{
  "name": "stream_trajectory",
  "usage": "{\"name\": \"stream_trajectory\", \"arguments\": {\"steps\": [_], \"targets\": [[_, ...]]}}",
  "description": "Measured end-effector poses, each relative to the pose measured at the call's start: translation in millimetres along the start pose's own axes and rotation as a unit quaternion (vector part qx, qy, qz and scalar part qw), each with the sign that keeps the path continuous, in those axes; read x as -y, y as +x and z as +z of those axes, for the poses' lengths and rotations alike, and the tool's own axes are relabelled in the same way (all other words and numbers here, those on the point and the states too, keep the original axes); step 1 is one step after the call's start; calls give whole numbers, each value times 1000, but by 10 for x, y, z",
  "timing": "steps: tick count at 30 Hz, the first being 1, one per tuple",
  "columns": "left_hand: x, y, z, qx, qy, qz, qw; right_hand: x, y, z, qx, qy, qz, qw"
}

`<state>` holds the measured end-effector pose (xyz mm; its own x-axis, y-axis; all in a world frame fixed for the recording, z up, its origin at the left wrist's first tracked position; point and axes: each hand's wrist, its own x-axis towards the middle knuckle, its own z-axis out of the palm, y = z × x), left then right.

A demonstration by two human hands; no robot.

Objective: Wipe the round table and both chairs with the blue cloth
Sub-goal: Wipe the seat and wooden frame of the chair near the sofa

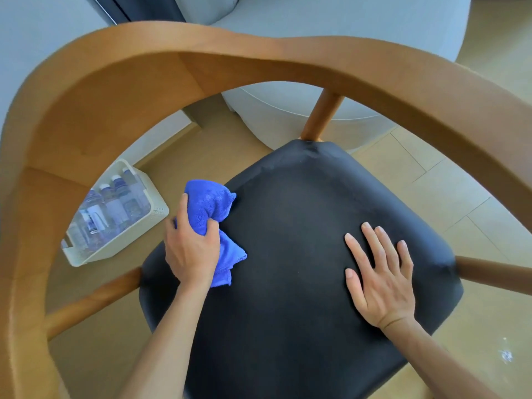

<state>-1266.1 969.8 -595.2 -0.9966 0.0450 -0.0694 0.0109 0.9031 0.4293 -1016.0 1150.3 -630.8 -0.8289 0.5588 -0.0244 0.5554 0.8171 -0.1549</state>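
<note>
Microfibre, by the look of it: the blue cloth point(211, 214) is bunched in the left hand point(191, 249), fingers and thumb curled round it, at the left edge of the chair's black padded seat point(288, 254). From the head view, the only 1 given, the right hand point(380, 279) lies flat on the seat, fingers straight and spread. The cloth seems light, soft and limp, so a bunched fistful suits it; loose tails trail below the hand. The curved wooden backrest point(259, 61) looks rigid. Beside the chair a white basket point(155, 211) holds bottles.
</note>
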Motion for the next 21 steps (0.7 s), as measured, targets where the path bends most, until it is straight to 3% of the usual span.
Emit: {"name": "stream_trajectory", "arguments": {"steps": [5,9,11,13,21], "targets": [[-631,-36,281,15,-9,25,1000,0,16,-24,1,-4,-5,1000],[-1673,-437,732,113,-3,199,974,-16,22,-28,2,0,-5,1000],[-2069,-702,913,166,44,317,933,-23,20,-16,-3,9,-7,1000],[-2232,-760,1023,188,91,379,902,-21,26,-17,-6,18,-9,1000],[-1816,-118,812,182,62,323,927,-43,19,-23,2,17,-17,1000]]}}
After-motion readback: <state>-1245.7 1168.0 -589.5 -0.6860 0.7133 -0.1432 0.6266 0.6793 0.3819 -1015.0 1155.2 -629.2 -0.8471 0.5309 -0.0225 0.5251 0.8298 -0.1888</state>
